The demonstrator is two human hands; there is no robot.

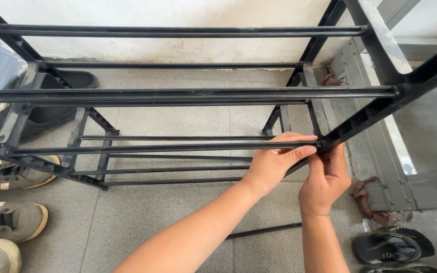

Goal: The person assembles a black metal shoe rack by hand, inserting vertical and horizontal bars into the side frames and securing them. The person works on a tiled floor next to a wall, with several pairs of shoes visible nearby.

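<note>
Both hands work at the right end of a black shoe rack (178, 94) standing on the grey tiled floor (178, 212) against a white wall (178, 10). The left hand (274, 162) is closed around a thin black rod (178, 147) near its end, fingers curled over the top, while the right hand (325, 182) pinches the spot where that rod meets the rack's right side frame (365, 119). Higher rods cross in front of the view, and lower ones run just beneath the hands. One loose rod (264, 231) lies on the floor under the forearms. Striped sneakers (6, 199) crowd the left edge, black sandals (393, 247) sit at the lower right, and a dark shoe (61, 103) rests behind the rack.
</note>
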